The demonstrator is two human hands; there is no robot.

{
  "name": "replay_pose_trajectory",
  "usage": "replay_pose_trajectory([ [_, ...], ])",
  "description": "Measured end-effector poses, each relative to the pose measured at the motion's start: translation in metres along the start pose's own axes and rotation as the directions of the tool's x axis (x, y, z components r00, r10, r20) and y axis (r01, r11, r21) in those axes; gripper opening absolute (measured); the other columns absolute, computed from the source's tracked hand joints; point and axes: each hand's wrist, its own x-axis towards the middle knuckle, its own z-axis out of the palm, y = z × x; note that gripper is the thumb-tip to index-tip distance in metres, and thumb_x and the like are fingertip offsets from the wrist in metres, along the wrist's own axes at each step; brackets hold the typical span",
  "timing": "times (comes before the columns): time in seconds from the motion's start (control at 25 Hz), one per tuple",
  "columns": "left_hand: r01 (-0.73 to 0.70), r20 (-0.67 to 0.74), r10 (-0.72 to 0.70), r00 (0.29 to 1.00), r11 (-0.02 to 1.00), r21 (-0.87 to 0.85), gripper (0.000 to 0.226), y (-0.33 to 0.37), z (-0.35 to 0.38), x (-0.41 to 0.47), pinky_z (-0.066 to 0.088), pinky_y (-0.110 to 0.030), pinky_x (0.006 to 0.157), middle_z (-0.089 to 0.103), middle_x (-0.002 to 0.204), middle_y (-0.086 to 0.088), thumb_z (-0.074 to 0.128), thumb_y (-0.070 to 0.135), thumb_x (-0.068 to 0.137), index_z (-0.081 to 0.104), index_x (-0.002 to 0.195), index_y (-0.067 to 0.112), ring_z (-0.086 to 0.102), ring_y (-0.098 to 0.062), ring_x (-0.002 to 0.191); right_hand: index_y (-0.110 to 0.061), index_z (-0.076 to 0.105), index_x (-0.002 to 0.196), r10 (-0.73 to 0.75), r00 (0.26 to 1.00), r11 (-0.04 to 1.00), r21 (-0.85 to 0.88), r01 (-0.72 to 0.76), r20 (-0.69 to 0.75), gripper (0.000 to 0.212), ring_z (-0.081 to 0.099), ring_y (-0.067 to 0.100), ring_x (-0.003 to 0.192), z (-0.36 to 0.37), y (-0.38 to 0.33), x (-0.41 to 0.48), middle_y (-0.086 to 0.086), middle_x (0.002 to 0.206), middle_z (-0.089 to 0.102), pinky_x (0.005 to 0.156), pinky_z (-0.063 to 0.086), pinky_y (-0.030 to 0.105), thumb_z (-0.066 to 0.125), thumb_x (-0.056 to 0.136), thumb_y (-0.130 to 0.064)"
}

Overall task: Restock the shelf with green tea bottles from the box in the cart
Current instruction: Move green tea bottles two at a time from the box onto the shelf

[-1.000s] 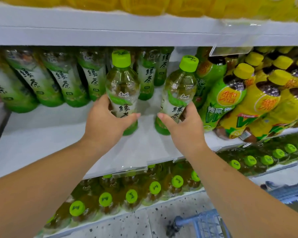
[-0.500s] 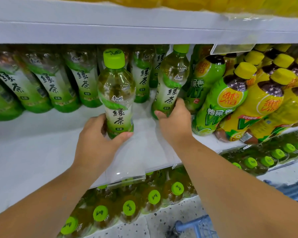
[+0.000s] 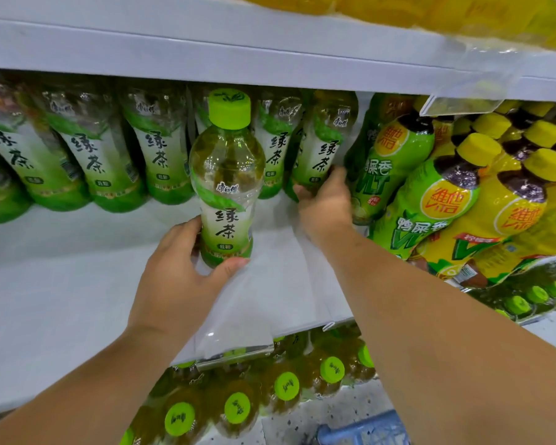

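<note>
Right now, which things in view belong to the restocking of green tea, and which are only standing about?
Part of the job: left hand holding the front green tea bottle; right hand gripping the back green tea bottle; white shelf.
Just standing about: yellow-capped bottles; lower-shelf bottles.

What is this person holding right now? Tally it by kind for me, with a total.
Green tea: 2, the front bottle in the left hand and the back bottle in the right hand
Yellow-cap bottles: 0
Total held: 2
</note>
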Motion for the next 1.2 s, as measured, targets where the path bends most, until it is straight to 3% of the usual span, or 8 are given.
replay_pose_trajectory([
  [0.12,-0.005,-0.001,0.005,1.0,1.0,-0.009,0.06,-0.001,0.0,0.0,0.046,-0.017,0.083,0.062,0.109,0.017,0.079,0.056,0.072,0.059,0.124,0.033,0.06,-0.003,0.099,-0.025,0.048,0.12,-0.018,1.0,0.999,0.031,0.017,0.021,0.044,0.051,0.008,0.092,0.001,0.004,0.01,-0.022,0.085,0.05,0.087,0.038,0.022,0.072,0.085,-0.011],
  [0.36,-0.019,-0.019,0.019,1.0,1.0,0.002,0.056,0.002,0.001,-0.001,0.043,-0.012,0.078,0.06,0.104,0.018,0.078,0.056,0.07,0.06,0.118,0.035,0.06,-0.002,0.094,-0.026,0.05,0.125,-0.082,0.995,0.993,0.095,0.076,0.058,0.042,0.057,0.008,0.096,0.005,0.012,0.014,-0.02,0.092,0.058,0.088,0.041,0.023,0.07,0.089,-0.017],
  [0.56,-0.024,-0.016,0.024,1.0,1.0,0.009,0.059,0.0,0.001,0.0,0.042,-0.01,0.08,0.063,0.106,0.014,0.078,0.058,0.069,0.062,0.119,0.031,0.06,-0.004,0.095,-0.028,0.049,0.136,-0.113,0.99,0.991,0.075,0.107,0.082,0.048,0.058,0.006,0.104,0.004,0.016,0.014,-0.009,0.117,0.067,0.09,0.04,0.021,0.067,0.092,-0.027],
  [0.8,-0.016,-0.013,0.016,1.0,1.0,0.004,0.058,0.003,-0.001,0.0,0.04,-0.008,0.08,0.062,0.106,0.019,0.074,0.064,0.067,0.061,0.116,0.037,0.06,0.001,0.097,-0.025,0.052,0.135,-0.127,0.989,0.992,-0.011,0.128,0.073,0.045,0.062,0.021,0.113,0.005,0.016,0.014,-0.003,0.122,0.069,0.087,0.04,0.021,0.065,0.093,-0.032],
  [1.04,-0.012,-0.018,0.012,1.0,1.0,-0.006,0.058,0.006,-0.002,0.0,0.038,0.004,0.076,0.061,0.104,0.027,0.077,0.062,0.067,0.06,0.119,0.041,0.055,0.014,0.098,-0.022,0.05,0.134,-0.119,0.989,0.989,-0.078,0.126,0.093,0.043,0.061,0.029,0.112,0.007,0.016,0.017,0.003,0.123,0.067,0.085,0.041,0.027,0.061,0.095,-0.035],
  [1.2,-0.01,-0.009,0.01,1.0,1.0,-0.009,0.061,0.003,0.001,0.001,0.041,0.001,0.082,0.063,0.108,0.019,0.077,0.06,0.07,0.062,0.124,0.035,0.058,0.007,0.1,-0.012,0.051,0.129,-0.101,0.991,0.995,-0.015,0.102,0.086,0.041,0.062,0.029,0.108,0.003,0.012,0.011,0.008,0.118,0.067,0.088,0.047,0.029,0.061,0.096,-0.034],
])
